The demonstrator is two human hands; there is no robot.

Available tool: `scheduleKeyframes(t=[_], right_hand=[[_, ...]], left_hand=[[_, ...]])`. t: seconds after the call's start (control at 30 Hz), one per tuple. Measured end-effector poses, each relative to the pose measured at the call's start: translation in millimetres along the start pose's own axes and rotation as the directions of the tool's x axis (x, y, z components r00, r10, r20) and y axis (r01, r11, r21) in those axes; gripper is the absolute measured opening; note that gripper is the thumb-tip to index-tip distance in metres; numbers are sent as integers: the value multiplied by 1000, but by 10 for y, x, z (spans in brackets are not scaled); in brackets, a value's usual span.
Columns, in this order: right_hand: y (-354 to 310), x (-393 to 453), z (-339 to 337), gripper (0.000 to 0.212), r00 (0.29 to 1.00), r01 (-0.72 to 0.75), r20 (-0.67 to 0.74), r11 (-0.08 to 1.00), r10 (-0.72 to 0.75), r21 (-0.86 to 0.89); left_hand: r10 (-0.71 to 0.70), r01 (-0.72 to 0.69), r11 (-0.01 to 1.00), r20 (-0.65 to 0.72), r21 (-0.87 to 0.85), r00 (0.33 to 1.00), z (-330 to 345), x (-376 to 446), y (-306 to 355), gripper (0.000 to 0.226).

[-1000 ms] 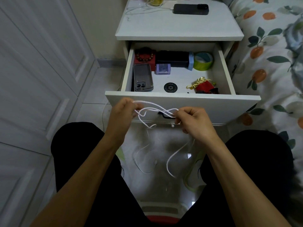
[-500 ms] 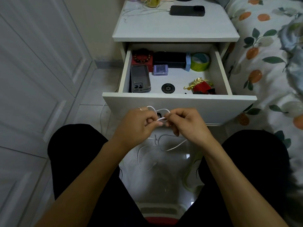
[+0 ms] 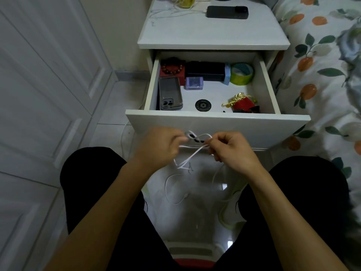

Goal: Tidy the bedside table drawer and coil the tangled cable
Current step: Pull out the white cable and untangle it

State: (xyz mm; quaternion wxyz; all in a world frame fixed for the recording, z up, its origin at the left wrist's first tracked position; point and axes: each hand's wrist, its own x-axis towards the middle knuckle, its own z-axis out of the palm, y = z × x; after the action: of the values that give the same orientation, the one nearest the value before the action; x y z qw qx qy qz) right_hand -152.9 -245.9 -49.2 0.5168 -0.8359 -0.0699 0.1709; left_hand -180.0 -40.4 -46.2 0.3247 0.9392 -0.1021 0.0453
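Since half a second ago the two hands have been drawn apart again, and a short stretch of cable has been opened between them where the fingers had been bunched together.

One bedside table (image 3: 213, 34) is seen ahead, with one drawer (image 3: 218, 126) pulled fully out toward the knees. Inside it, counted from large to small, are: one black box (image 3: 205, 70), what looks like two stacked phone cases (image 3: 170, 93), one red box (image 3: 172, 72) with one bead bracelet (image 3: 172, 66) on it, one roll of green tape (image 3: 241, 73), one red pouch with gold ribbon (image 3: 242, 102), one small purple case (image 3: 194, 83) and one round black disc (image 3: 203, 105). One dark phone (image 3: 227, 12) lies on the tabletop.

One white cable (image 3: 192, 153) is held in front of the drawer face, below its rim. The held stretch runs roughly left to right between the hands, crossing itself in loops, while the rest hangs down toward the floor between the legs. The left hand (image 3: 158, 147) is closed in a pinch on one side of the tangle, and the right hand (image 3: 231, 150) is curled round the other; both are equally near, each already on the cable. The next move is judged to depend on that sideways span: the crossings lie in the middle, between the two grips.
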Motion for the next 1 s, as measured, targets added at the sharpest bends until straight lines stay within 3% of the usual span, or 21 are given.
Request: scheduleKeyframes(t=[0.07,0.1,0.2,0.27,0.37,0.43,0.47,0.5,0.57,0.63,0.77,0.87,0.93,1.0], right_hand=[[-9,-1,-86,27,999,-15,-45,1000,16,19],[-37,-4,-94,27,999,-10,-43,999,11,32],[-127,-7,-4,26,998,62,18,990,-64,127],[-119,-16,36,27,996,67,42,989,-73,135],[-35,-24,-51,26,1000,6,-12,998,-5,66],[0,-17,-117,28,998,-7,-63,999,9,35],[-12,-16,-120,29,998,-2,-62,1000,4,30],[-41,-25,-97,30,999,10,-41,1000,-9,29],[-95,-31,-8,31,999,47,26,999,-48,18],[-113,-37,40,29,996,60,71,998,-60,7],[-31,-48,-112,28,999,4,-47,1000,-3,20],[-81,-27,-93,28,999,39,-28,999,-38,31],[-117,0,11,27,996,83,10,993,-84,80],[-111,-5,45,27,997,78,3,989,-79,124]], left_hand=[[-84,78,994,-91,-74,992,-54,-42,-48,16],[-90,83,992,-61,-100,994,-63,-49,-12,9],[47,-46,999,99,-8,994,39,3,205,21],[57,-60,998,93,26,994,69,16,223,15],[-175,175,985,1,2,985,1,-17,-6,22],[-347,346,922,-25,174,937,-66,-47,-182,23],[-381,364,894,16,263,925,-75,-59,-190,18],[-355,323,905,73,277,932,-76,-49,-110,14],[-155,135,984,188,115,970,5,9,112,24],[-27,21,999,193,36,981,48,38,282,18],[-200,201,979,32,-41,979,-80,77,49,20],[-198,234,948,173,-217,965,-84,101,203,13],[-163,197,973,247,-119,955,31,169,361,9],[-170,178,984,199,-19,965,57,212,407,12]])
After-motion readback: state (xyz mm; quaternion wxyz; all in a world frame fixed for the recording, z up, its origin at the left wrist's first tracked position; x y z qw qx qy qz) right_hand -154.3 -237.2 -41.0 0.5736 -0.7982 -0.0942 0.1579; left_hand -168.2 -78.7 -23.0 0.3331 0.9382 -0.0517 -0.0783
